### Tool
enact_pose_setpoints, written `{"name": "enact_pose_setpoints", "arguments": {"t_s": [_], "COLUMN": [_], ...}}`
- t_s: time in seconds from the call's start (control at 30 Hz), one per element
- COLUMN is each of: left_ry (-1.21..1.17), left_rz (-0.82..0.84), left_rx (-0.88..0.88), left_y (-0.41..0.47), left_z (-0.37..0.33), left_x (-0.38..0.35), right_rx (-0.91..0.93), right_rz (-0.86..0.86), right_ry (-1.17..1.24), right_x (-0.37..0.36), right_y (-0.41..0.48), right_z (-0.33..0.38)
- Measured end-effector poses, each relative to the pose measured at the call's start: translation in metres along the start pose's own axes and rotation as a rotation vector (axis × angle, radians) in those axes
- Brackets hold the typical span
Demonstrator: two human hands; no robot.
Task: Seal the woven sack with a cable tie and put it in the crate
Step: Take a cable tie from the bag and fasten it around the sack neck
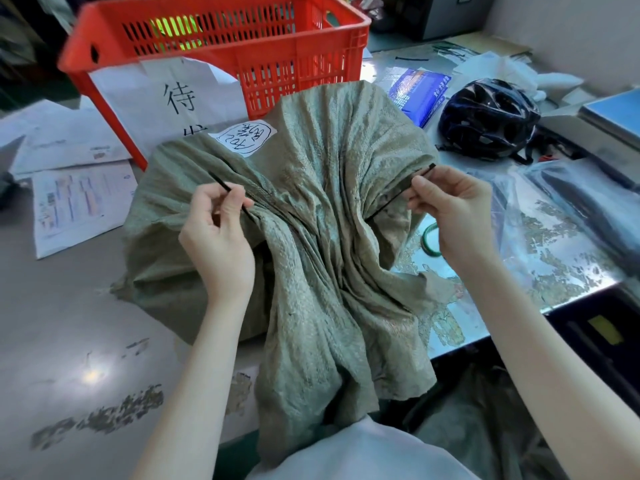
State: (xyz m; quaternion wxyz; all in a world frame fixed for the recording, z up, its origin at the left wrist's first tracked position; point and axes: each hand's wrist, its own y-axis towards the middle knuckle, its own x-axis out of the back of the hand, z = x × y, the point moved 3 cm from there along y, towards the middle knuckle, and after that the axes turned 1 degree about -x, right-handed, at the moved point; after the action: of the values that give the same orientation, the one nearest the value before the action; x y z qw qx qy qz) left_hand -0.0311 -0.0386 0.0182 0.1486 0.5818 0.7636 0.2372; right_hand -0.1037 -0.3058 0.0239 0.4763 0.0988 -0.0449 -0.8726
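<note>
A grey-green woven sack (311, 188) lies on the table with its loose mouth bunched toward me, a white handwritten label on its top. A thin black cable tie (420, 174) passes under the gathered neck, its middle hidden by the fabric. My left hand (218, 226) pinches one end of the tie at the sack's left. My right hand (450, 209) pinches the other end at the right. The red plastic crate (277, 53) stands just behind the sack, with a white paper sign taped to its front.
A dark bicycle helmet (488, 119) and a blue box (419, 95) sit to the right of the sack. Printed papers (79, 202) lie at the left. Clear plastic bags (554, 209) cover the right of the table, by a green ring (429, 240).
</note>
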Motion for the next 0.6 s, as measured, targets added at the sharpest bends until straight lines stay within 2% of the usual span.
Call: {"name": "enact_pose_setpoints", "arguments": {"t_s": [0.17,0.27,0.37,0.43,0.53,0.6], "left_ry": [0.092,0.168,0.196,0.184,0.16,0.127], "left_rz": [-0.008,0.003,0.009,0.02,0.05,0.051], "left_rx": [0.003,0.062,0.116,0.12,0.106,0.105], "left_y": [0.007,0.009,0.011,0.012,0.014,0.016], "left_z": [0.015,0.034,0.049,0.054,0.056,0.057], "left_x": [-0.02,-0.028,-0.03,-0.03,-0.033,-0.035], "right_rx": [0.265,0.303,0.276,0.32,0.418,0.42], "right_rz": [-0.248,-0.314,-0.256,-0.191,-0.022,0.118], "right_ry": [-0.341,-0.408,-0.381,-0.432,-0.495,-0.472], "right_x": [-0.001,-0.005,-0.017,-0.027,-0.045,-0.059], "right_y": [-0.001,0.018,0.04,0.05,0.067,0.08], "right_z": [0.007,0.008,0.01,0.013,0.02,0.022]}}
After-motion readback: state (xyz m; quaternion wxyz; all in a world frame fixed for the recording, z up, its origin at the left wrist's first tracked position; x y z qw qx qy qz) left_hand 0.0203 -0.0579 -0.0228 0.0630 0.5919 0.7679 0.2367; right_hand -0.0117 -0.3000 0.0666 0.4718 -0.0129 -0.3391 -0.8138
